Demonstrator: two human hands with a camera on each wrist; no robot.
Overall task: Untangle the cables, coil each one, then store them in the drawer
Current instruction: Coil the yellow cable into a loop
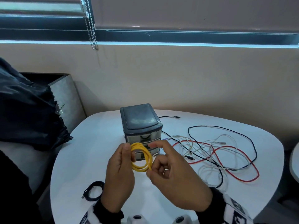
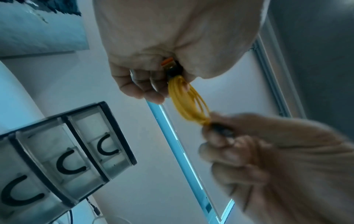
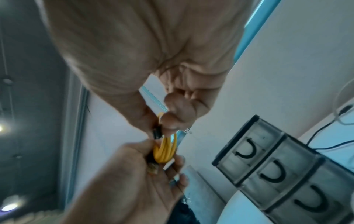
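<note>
A yellow cable (image 1: 142, 156) wound into a small coil hangs between both hands above the white table (image 1: 100, 143). My left hand (image 1: 120, 172) grips one side of the coil (image 2: 188, 100), fingers curled round it with a plug end in the palm. My right hand (image 1: 171, 173) pinches the opposite side of the coil (image 3: 165, 149) at its dark plug. Behind the hands stands a dark three-drawer unit (image 1: 140, 122) with all drawers (image 2: 63, 156) closed. A tangle of red, white and black cables (image 1: 215, 152) lies to the right.
A coiled black cable (image 1: 93, 190) lies on the table near my left wrist. A dark cloth (image 1: 27, 110) covers a seat at the left. The wall and window sill run behind the table. Another black cable end (image 1: 169, 117) lies behind the drawer unit.
</note>
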